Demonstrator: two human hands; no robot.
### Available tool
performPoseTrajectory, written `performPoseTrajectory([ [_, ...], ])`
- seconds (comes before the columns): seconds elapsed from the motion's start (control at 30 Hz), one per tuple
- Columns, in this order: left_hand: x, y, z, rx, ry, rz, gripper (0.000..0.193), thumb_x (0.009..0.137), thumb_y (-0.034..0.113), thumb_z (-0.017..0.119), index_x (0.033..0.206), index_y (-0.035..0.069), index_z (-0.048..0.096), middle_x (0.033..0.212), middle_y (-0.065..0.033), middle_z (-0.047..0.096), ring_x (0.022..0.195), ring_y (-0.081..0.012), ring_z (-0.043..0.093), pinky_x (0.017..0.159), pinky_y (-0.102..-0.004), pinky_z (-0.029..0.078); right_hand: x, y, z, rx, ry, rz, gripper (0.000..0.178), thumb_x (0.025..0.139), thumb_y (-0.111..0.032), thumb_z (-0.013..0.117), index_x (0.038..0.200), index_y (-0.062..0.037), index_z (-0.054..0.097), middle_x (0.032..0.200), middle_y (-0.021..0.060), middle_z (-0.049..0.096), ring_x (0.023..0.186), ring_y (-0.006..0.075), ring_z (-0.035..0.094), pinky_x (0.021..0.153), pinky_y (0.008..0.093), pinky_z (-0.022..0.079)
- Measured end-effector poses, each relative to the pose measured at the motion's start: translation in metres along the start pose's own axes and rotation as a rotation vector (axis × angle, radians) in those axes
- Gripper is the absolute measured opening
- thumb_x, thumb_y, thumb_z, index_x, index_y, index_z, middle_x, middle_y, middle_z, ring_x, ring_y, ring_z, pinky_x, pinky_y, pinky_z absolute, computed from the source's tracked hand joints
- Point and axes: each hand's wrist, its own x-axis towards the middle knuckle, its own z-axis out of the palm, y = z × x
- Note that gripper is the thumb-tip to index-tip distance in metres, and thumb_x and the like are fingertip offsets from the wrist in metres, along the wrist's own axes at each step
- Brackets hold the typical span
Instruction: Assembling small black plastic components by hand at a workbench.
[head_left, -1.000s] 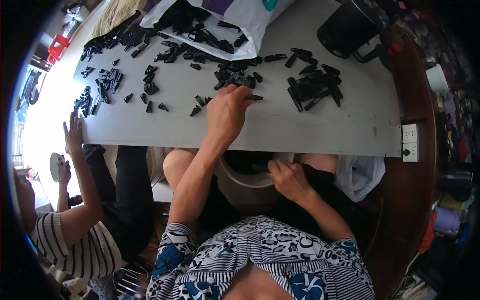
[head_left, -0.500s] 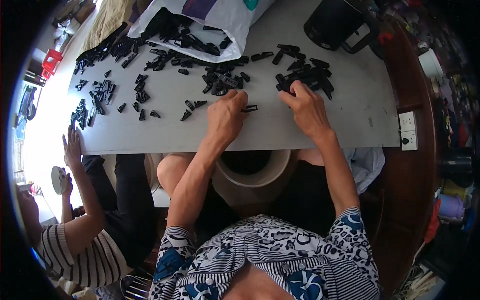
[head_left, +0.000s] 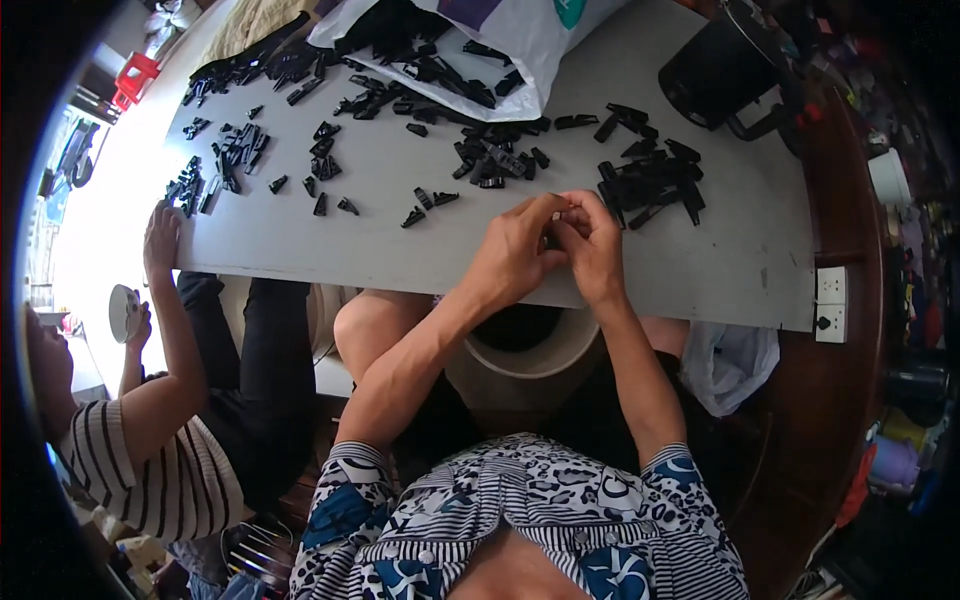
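**Now Your Two Hands Are Meeting Above the Near Edge of the Table**

Your right hand (head_left: 592, 255) is no longer reaching to the right-hand pile (head_left: 660, 178); it is coming to your left hand (head_left: 515, 252), and the fingertips of both are touching, or nearly touching. I am judging from this that the work is passing from picking up to two-handed handling of one small part.

Both hands are curling inward, with the thumbs bent. A dark sliver (head_left: 548, 242) is showing beside the left thumb, and it is probably belonging to a black piece. The fingers are covering the rest, so I cannot tell how firmly either hand is gripping, nor which way this piece is pointing.

On the grey table (head_left: 730, 262), the loose pieces are giving clearer directions. In the right-hand pile, just beyond your right hand, the long axes are crossing: one upper piece (head_left: 627, 112) is lying almost left to right, tilting down to the right, while another (head_left: 692, 206) is pointing roughly toward you. To the left of your hands, a small piece (head_left: 413, 217) is lying slantwise, its lower end pointing to the left.
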Motion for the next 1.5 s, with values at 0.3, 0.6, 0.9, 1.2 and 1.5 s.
performPoseTrajectory([
  [0.3,0.002,-0.025,-0.051,0.856,0.266,-0.157,0.013,0.074,0.007,0.065,0.087,0.005,0.065,0.096,-0.0102,0.055,0.093,-0.0299,0.055,0.071,-0.0405,0.047,-0.008,-0.009,-0.018,0.275,0.015,0.173,0.020,0.092,-0.007,0.048,0.110,-0.0011,0.056,0.083,0.0030,0.060,0.071,0.0081,0.056,0.061,0.0222,0.046],
  [0.6,0.003,-0.034,-0.050,0.875,0.238,-0.074,0.009,0.071,0.007,0.065,0.078,0.005,0.060,0.085,-0.0092,0.056,0.085,-0.0305,0.057,0.069,-0.0405,0.046,-0.020,-0.019,-0.040,0.631,-0.166,0.343,0.023,0.095,-0.015,0.045,0.109,-0.0015,0.058,0.085,0.0063,0.061,0.073,0.0128,0.060,0.054,0.0257,0.048],
  [0.9,-0.002,-0.018,-0.012,0.419,-0.121,0.096,0.008,0.075,0.001,0.063,0.081,0.003,0.057,0.082,-0.0109,0.057,0.069,-0.0329,0.058,0.061,-0.0394,0.046,-0.026,-0.019,-0.040,0.290,-0.282,0.223,0.023,0.093,-0.009,0.053,0.113,-0.0006,0.058,0.083,0.0017,0.058,0.067,0.0085,0.053,0.057,0.0229,0.047],
  [1.2,0.005,-0.016,-0.056,0.297,0.268,-0.176,0.013,0.072,0.002,0.070,0.084,0.003,0.065,0.077,-0.0113,0.060,0.070,-0.0269,0.061,0.061,-0.0345,0.046,-0.027,-0.022,-0.046,-0.058,-0.177,0.260,0.024,0.093,-0.011,0.052,0.114,-0.0026,0.058,0.079,0.0007,0.057,0.063,0.0045,0.048,0.051,0.0187,0.040],
  [1.5,0.006,-0.024,-0.015,0.734,0.070,-0.100,0.020,0.073,0.015,0.071,0.090,0.008,0.061,0.085,-0.0098,0.057,0.082,-0.0311,0.060,0.067,-0.0419,0.048,-0.025,-0.022,-0.038,-0.179,-0.233,0.183,0.019,0.090,-0.012,0.058,0.105,-0.0017,0.059,0.076,0.0009,0.057,0.065,0.0060,0.050,0.053,0.0232,0.042],
])
